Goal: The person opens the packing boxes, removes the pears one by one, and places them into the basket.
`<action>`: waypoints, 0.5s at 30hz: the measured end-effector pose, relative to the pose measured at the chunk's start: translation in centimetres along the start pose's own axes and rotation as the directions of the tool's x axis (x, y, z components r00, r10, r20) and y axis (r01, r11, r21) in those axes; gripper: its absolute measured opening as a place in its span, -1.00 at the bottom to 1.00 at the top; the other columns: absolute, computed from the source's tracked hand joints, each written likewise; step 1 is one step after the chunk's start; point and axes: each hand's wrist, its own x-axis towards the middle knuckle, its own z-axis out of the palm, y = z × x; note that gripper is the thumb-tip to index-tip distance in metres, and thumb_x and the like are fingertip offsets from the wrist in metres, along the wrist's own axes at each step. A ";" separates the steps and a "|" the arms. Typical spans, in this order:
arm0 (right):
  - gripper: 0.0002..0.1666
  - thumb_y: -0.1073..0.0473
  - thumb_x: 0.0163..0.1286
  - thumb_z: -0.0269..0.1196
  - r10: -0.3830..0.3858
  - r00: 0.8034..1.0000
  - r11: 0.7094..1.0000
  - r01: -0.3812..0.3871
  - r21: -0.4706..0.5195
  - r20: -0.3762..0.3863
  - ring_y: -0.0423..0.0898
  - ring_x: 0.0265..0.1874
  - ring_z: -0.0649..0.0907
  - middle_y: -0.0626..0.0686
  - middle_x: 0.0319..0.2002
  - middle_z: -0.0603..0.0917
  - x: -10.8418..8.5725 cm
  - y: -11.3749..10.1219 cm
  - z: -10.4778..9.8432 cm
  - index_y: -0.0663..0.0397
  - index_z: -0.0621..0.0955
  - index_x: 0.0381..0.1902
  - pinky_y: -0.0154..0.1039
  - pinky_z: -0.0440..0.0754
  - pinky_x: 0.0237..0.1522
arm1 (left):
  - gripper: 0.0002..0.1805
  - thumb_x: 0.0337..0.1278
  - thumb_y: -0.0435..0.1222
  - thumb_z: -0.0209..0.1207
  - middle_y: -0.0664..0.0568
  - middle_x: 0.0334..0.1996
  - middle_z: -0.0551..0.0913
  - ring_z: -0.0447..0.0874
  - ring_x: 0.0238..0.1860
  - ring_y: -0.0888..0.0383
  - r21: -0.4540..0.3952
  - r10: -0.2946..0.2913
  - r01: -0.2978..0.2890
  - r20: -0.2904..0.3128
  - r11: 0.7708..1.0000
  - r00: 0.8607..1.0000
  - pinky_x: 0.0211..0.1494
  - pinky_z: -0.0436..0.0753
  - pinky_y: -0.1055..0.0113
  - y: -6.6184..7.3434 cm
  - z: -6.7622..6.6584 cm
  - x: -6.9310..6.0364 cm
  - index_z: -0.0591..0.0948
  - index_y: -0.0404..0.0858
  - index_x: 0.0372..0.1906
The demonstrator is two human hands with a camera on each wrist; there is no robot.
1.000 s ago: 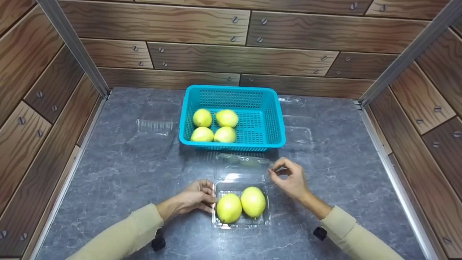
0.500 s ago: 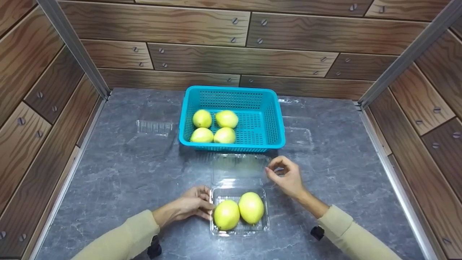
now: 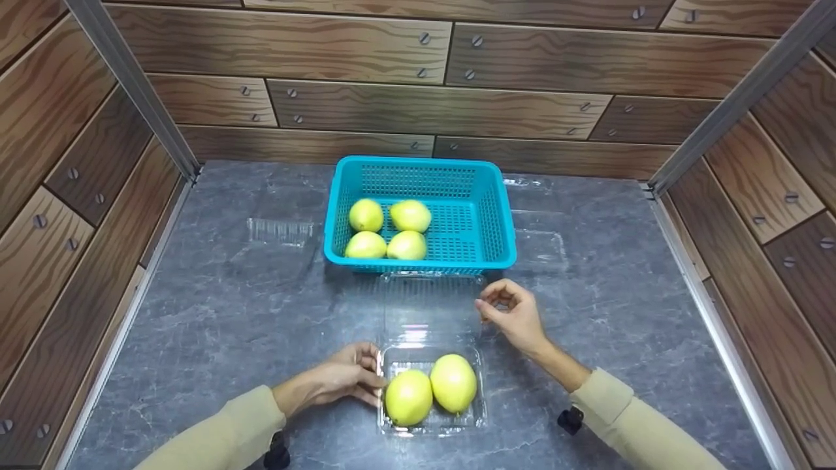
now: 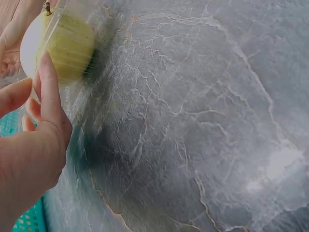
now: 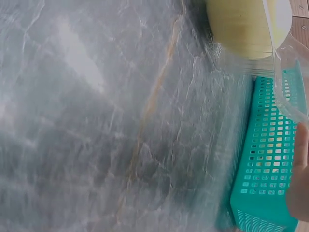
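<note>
A clear plastic clamshell container [image 3: 408,365] stands before me, its hinged lid [image 3: 431,310] laid back toward the basket. Two yellow-green pears [image 3: 409,397] sit side by side in its base; in the left wrist view one pear [image 4: 72,48] shows its stem. My left hand [image 3: 343,377] holds the base's left wall between thumb and fingers. At the lid's right edge, my right hand [image 3: 516,320] pinches the plastic with thumb and forefinger. Only part of that hand [image 5: 300,183] enters the right wrist view, beside the lid's clear corner.
Behind the lid stands a turquoise mesh basket [image 3: 418,262] with several more pears [image 3: 410,215] at its left side. Other clear plastic containers lie left [image 3: 281,232] and right [image 3: 542,248] of it. Wood-patterned panels [image 3: 353,104] enclose the grey marbled table [image 3: 228,339].
The container has slid toward me with both hands following. Its lid has swung back from a partly raised position to lie flatter, close to the basket.
</note>
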 end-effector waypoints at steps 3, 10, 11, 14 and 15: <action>-0.81 0.55 0.31 0.35 0.032 0.999 0.999 -0.032 0.009 -0.007 -0.22 -0.55 0.70 -0.07 -0.43 0.69 0.1 0.2 0.1 0.58 0.57 -0.18 -0.33 0.78 -0.54 | -0.64 0.15 -0.64 0.25 0.04 -0.38 0.57 0.63 -0.35 0.15 0.000 -0.001 0.001 0.011 1.000 1.000 -0.27 0.89 0.26 -0.1 0.0 -0.1 0.39 -0.22 -0.16; -0.74 0.54 0.31 0.35 0.149 0.988 0.988 -0.147 0.057 -0.033 -0.21 -0.59 0.69 -0.06 -0.45 0.70 0.0 0.4 0.4 0.66 0.53 -0.13 -0.37 0.76 -0.54 | -0.61 0.14 -0.64 0.23 0.03 -0.38 0.51 0.66 -0.39 0.11 0.009 -0.004 0.004 0.036 1.000 0.999 -0.25 0.90 0.24 -0.4 -0.1 -0.4 0.34 -0.21 -0.16; -0.73 0.55 0.32 0.34 0.167 0.985 0.984 -0.164 0.062 -0.038 -0.21 -0.59 0.68 -0.07 -0.45 0.70 0.0 0.5 0.4 0.67 0.52 -0.12 -0.37 0.75 -0.55 | -0.61 0.14 -0.64 0.23 0.03 -0.38 0.51 0.66 -0.40 0.11 0.008 -0.004 0.004 0.038 1.000 0.999 -0.25 0.90 0.23 -0.4 -0.1 -0.4 0.33 -0.21 -0.16; -0.70 0.55 0.32 0.34 0.218 0.974 0.974 -0.214 0.078 -0.053 -0.23 -0.61 0.67 -0.08 -0.47 0.70 0.0 0.7 0.5 0.70 0.49 -0.10 -0.38 0.75 -0.56 | -0.62 0.15 -0.64 0.23 0.03 -0.38 0.52 0.68 -0.39 0.11 0.009 -0.004 0.004 0.043 1.000 0.999 -0.24 0.90 0.23 -0.5 -0.1 -0.5 0.34 -0.22 -0.16; -0.69 0.55 0.32 0.34 0.235 0.970 0.969 -0.230 0.084 -0.056 -0.23 -0.62 0.67 -0.08 -0.48 0.70 0.0 0.7 0.5 0.70 0.48 -0.09 -0.38 0.75 -0.56 | -0.62 0.15 -0.64 0.23 0.03 -0.38 0.53 0.69 -0.40 0.11 0.011 -0.005 0.004 0.045 1.000 0.999 -0.25 0.90 0.23 -0.4 -0.1 -0.5 0.35 -0.22 -0.15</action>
